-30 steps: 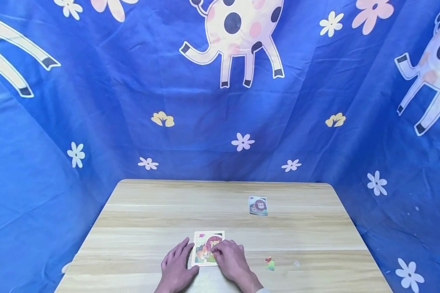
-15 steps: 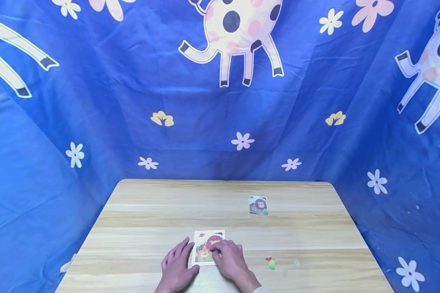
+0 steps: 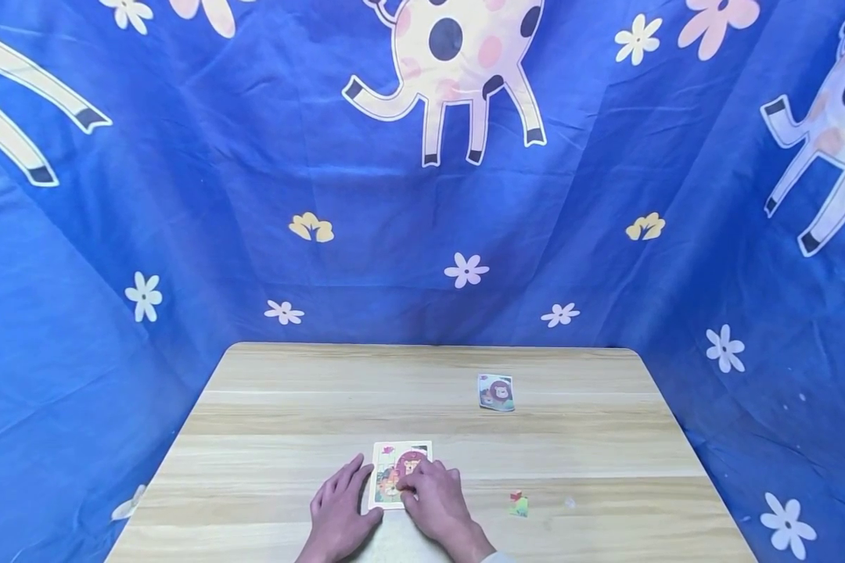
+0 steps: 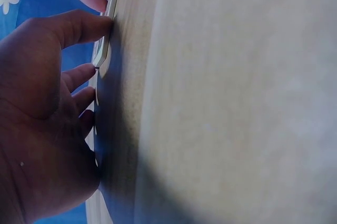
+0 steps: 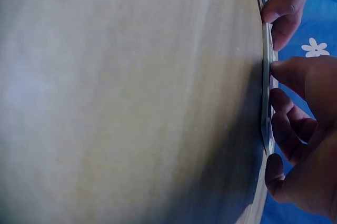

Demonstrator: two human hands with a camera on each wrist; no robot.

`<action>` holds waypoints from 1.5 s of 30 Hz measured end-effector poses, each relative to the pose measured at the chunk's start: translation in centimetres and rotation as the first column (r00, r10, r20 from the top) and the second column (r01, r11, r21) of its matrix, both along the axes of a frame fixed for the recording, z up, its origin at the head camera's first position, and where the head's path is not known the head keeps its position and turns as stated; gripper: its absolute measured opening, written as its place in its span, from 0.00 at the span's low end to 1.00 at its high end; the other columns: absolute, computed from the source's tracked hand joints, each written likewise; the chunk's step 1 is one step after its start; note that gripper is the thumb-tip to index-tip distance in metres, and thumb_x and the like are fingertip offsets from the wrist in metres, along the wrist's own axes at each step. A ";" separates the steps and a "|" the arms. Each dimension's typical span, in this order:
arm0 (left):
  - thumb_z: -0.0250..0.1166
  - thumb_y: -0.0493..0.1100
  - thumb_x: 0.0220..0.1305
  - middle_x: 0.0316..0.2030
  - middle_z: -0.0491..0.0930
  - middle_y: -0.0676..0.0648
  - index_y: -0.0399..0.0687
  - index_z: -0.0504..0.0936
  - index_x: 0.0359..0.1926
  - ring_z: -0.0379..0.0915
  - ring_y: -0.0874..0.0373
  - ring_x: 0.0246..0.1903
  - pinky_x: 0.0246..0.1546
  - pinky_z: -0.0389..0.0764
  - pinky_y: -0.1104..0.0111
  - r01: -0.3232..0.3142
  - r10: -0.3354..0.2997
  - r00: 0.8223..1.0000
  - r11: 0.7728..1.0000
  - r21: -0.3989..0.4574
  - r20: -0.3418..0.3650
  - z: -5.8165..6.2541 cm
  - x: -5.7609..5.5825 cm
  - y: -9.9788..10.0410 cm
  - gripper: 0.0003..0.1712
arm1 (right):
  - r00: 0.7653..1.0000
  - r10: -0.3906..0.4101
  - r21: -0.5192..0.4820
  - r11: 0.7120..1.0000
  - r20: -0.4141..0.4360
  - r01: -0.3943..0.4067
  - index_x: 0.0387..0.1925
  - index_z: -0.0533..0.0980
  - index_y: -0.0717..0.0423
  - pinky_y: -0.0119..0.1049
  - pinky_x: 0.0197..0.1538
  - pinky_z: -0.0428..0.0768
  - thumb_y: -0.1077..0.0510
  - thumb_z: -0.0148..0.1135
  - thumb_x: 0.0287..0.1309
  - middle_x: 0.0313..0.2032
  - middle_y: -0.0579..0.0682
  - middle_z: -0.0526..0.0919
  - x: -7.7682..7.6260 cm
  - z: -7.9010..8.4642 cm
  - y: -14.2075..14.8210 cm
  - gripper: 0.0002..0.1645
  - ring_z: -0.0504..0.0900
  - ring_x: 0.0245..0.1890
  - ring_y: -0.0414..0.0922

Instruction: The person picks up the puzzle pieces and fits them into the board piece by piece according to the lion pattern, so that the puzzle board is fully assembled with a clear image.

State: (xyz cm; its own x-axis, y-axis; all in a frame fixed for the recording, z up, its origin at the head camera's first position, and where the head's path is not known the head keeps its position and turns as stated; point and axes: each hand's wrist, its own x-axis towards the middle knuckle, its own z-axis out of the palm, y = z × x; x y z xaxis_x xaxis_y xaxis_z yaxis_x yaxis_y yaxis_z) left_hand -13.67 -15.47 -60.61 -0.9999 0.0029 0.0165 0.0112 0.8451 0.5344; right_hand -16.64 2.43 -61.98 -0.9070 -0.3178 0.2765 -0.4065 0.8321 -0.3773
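Observation:
A light-framed jigsaw puzzle with a lion picture lies flat near the table's front in the head view. My left hand rests at its left side, fingers spread. The left thumb touches the puzzle's edge in the left wrist view. Over the right part of the puzzle, my right hand has bent fingers; its thumb and fingertips touch the surface. Any piece between those fingertips is hidden. Loose puzzle pieces, red and green, lie to the right of that hand.
Farther back on the wooden table lies a small picture card showing a lion. A blue curtain with flowers and cows hangs behind the table and along both sides.
The right fingertips have shifted slightly left and down across the puzzle, and more of the lion's face shows than half a second ago. The left hand stays in place; the loose pieces have not moved.

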 end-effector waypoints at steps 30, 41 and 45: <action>0.69 0.52 0.44 0.72 0.61 0.45 0.50 0.71 0.64 0.56 0.40 0.66 0.63 0.52 0.38 0.011 -0.013 0.997 1.000 0.021 0.077 0.5 -0.2 -0.3 0.42 | 0.997 0.018 -0.061 0.998 0.073 -0.014 0.36 0.84 0.32 0.31 0.39 0.63 0.54 0.66 0.49 0.35 0.28 0.75 1.8 0.1 3.3 0.13 0.72 0.38 0.31; 0.68 0.53 0.45 0.72 0.61 0.46 0.52 0.71 0.65 0.56 0.40 0.66 0.63 0.53 0.37 0.015 -0.016 0.997 1.000 0.015 0.069 0.3 -0.1 -0.2 0.42 | 0.998 -0.057 -0.102 0.993 0.037 0.061 0.36 0.83 0.36 0.29 0.36 0.62 0.57 0.68 0.47 0.33 0.29 0.76 2.4 -0.9 7.4 0.13 0.72 0.35 0.31; 0.68 0.52 0.45 0.72 0.60 0.46 0.55 0.72 0.64 0.56 0.40 0.67 0.63 0.52 0.37 0.021 -0.023 0.998 1.000 0.023 0.065 0.2 0.0 -0.2 0.41 | 0.995 -0.090 -0.104 0.990 0.039 0.093 0.36 0.83 0.36 0.30 0.37 0.64 0.57 0.68 0.47 0.33 0.30 0.76 2.4 -1.1 8.9 0.13 0.72 0.36 0.32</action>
